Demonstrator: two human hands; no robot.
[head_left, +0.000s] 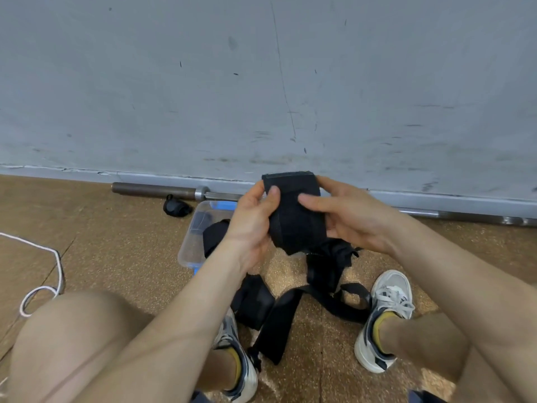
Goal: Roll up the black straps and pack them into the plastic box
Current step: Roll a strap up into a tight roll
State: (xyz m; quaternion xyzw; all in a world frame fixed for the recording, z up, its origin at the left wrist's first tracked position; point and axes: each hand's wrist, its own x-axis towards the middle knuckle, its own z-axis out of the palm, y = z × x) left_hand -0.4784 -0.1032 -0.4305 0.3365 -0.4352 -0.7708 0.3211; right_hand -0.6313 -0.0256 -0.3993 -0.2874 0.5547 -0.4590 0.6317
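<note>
Above cork floor (116, 257), both hands grip a rolled strap (296, 216).

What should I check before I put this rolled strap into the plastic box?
1. Grip: left hand and right hand both hold the rolled strap: ok.
2. Free end of the roll tucked in: cannot tell.
3. Reach: plastic box sits just beyond the left hand: ok.
4. Room left in the box: cannot tell, the hands hide most of it.
5. All straps rolled: not ok, loose straps lie between the shoes.
</note>
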